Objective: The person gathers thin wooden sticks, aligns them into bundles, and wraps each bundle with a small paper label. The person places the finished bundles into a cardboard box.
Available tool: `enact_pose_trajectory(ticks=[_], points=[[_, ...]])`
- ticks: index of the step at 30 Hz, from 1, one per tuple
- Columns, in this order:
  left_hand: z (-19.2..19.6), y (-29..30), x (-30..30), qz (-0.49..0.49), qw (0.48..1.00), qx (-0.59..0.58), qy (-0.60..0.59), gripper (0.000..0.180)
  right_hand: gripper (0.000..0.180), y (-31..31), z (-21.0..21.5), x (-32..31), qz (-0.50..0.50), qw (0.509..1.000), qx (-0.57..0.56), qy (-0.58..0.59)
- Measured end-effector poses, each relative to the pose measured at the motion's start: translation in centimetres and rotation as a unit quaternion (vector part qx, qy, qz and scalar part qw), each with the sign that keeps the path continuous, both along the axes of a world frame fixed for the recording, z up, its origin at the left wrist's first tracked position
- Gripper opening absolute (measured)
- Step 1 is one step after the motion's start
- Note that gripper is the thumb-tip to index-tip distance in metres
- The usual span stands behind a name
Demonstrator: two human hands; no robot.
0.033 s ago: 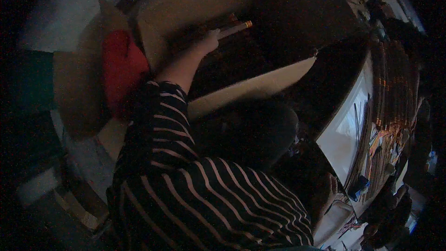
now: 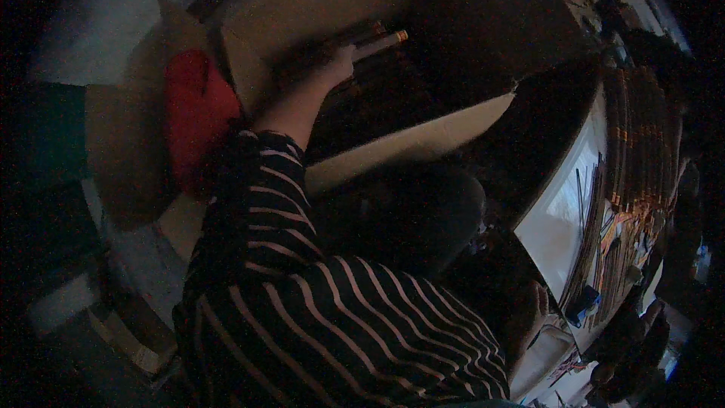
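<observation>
The picture is very dark. My left hand (image 2: pixel 337 68), in a black sleeve with pale stripes, reaches into a large open cardboard box (image 2: pixel 408 143). Its fingers are closed around a slim, pale, stick-like packet (image 2: pixel 377 45) with an orange-banded end, which points up and to the right. Beneath the hand, similar dark slender pieces seem to lie in the box, but shadow hides most of them. My right hand does not show.
A red cloth-like thing (image 2: pixel 198 106) hangs over the box's left side, by a brown flap (image 2: pixel 124 151). To the right, a pale glossy board (image 2: pixel 563 211) carries thin sticks, beside a stack of long dark strips with orange bands (image 2: pixel 638 136). A small blue object (image 2: pixel 587 306) lies below.
My left hand and the packet have shifted very slightly to the left. The grip looks the same.
</observation>
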State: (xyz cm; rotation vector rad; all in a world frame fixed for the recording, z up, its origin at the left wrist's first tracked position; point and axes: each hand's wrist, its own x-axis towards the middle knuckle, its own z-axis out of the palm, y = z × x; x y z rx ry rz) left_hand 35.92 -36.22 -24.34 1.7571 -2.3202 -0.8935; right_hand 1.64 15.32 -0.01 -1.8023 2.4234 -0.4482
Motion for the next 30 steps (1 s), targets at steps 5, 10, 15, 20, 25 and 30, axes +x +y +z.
enact_pose_trajectory(ticks=[5, 10, 15, 20, 25, 30], points=[[-1.3, 0.5, 1.9, -0.025, 0.996, -0.031, -0.074, 0.036, 0.02, -0.3, -0.3, 1.1, -0.302, 0.894, -0.047, -0.327], [-2.2, 1.0, 3.7, -0.016, 0.996, 0.04, -0.079, 0.035, 0.023, -2.0, 1.3, 2.3, -0.366, 0.822, -0.069, -0.431], [-0.7, 1.4, 3.2, -0.014, 0.989, 0.104, -0.109, 0.032, 0.023, -1.2, 0.7, 1.4, -0.381, 0.807, -0.031, -0.45], [-1.6, 1.5, 3.2, -0.008, 0.998, 0.04, -0.056, 0.041, 0.022, -0.5, 1.2, 2.2, -0.353, 0.856, -0.04, -0.375], [1.7, 4.4, 3.1, -0.13, 0.983, -0.011, -0.126, 0.039, 0.018, 1.2, 0.3, 1.8, -0.276, 0.894, -0.055, -0.349], [-2.4, -0.4, 5.3, -0.142, 0.97, -0.126, -0.152, 0.046, 0.014, 2.0, -0.4, -0.2, -0.361, 0.829, -0.058, -0.423]])
